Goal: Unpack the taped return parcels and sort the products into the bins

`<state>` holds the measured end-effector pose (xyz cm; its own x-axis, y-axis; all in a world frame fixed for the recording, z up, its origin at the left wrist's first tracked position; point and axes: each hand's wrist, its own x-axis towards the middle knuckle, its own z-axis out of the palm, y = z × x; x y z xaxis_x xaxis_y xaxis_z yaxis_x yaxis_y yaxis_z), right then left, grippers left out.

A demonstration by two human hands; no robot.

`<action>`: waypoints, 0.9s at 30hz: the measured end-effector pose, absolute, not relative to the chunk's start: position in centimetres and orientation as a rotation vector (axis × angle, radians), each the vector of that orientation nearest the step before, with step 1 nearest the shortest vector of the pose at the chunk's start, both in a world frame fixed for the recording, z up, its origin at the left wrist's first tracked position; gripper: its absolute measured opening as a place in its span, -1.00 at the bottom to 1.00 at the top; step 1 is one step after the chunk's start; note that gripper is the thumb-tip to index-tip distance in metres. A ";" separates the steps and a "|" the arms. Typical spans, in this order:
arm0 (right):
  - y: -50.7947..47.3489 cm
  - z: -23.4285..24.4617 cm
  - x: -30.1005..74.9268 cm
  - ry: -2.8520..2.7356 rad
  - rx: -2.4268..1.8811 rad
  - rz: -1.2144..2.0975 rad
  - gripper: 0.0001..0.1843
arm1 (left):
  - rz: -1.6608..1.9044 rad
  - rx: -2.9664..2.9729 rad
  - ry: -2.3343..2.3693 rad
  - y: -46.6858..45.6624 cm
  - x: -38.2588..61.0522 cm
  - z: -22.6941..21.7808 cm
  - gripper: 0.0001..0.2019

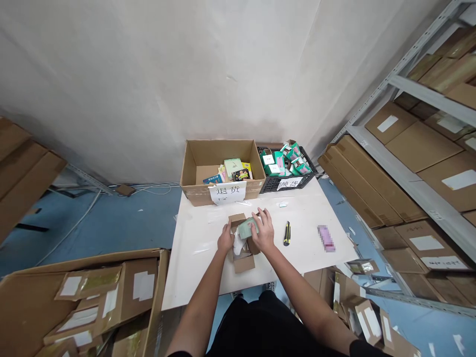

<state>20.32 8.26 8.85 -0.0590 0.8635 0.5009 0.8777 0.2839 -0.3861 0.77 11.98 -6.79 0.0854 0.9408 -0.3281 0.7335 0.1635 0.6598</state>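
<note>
A small opened cardboard parcel lies on the white table in front of me, with white wrapping showing inside. My left hand grips the parcel's left side with its fingers curled. My right hand is closed round a pale green product box at the top of the parcel's opening.
A yellow-and-black utility knife and a blurred pink item lie to the right. At the table's back stand a labelled cardboard box and a black crate of green boxes. Carton-filled shelves stand right; a large carton of parcels sits left.
</note>
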 end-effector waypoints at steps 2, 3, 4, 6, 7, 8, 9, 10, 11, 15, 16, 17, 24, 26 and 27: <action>8.3 9.0 21.8 -1.823 -1.561 -0.061 -0.48 | 0.328 1.625 1.728 12.3 -1.2 -6.7 -0.15; 8.5 8.7 22.7 -1.793 -1.573 -0.070 -0.49 | 0.318 1.627 1.750 12.4 -2.4 -6.6 -0.16; 8.6 8.1 23.6 -1.771 -1.588 -0.073 -0.51 | 0.310 1.627 1.775 12.5 -3.5 -6.5 -0.16; 9.0 6.3 25.2 -1.751 -1.628 -0.059 -0.54 | 0.292 1.620 1.830 12.7 -5.7 -6.3 -0.16; 9.2 5.1 25.8 -1.756 -1.655 -0.043 -0.56 | 0.278 1.614 1.854 12.8 -6.7 -6.1 -0.15; 9.3 3.7 26.1 -1.770 -1.693 -0.021 -0.57 | 0.260 1.612 1.869 12.8 -7.5 -5.9 -0.15; 9.4 2.4 26.3 -1.793 -1.742 0.009 -0.57 | 0.241 1.614 1.875 12.9 -8.1 -5.7 -0.14; 9.3 1.1 26.2 -1.825 -1.799 0.052 -0.57 | 0.225 1.621 1.873 12.8 -8.6 -5.4 -0.14; 9.2 -0.1 26.1 -1.860 -1.854 0.105 -0.55 | 0.214 1.629 1.867 12.8 -8.9 -5.1 -0.15; 8.2 -2.9 25.4 -1.968 -1.933 0.319 -0.35 | 0.216 1.613 1.890 11.9 -9.0 -3.8 -0.19; 8.0 -3.1 25.4 -1.968 -1.914 0.354 -0.29 | 0.239 1.605 1.923 11.6 -8.9 -3.4 -0.20; 7.8 -3.1 25.6 -1.949 -1.893 0.381 -0.25 | 0.284 1.607 1.966 11.3 -8.7 -3.0 -0.21; 7.8 -2.7 28.0 -1.625 -1.859 0.503 -0.49 | 0.651 1.819 1.940 10.7 -2.6 1.2 -0.25; 8.4 -2.5 28.4 -1.581 -1.937 0.509 -0.52 | 0.646 1.891 1.740 11.4 0.9 1.9 -0.25; 8.8 -2.2 28.6 -1.580 -1.988 0.522 -0.55 | 0.617 1.924 1.627 11.8 2.7 2.0 -0.27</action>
<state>28.57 8.77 -2.24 0.2365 0.9711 0.0319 0.7608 -0.1647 -0.6277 2.72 11.80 2.04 0.1660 0.9861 0.0004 0.7387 -0.1246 0.6624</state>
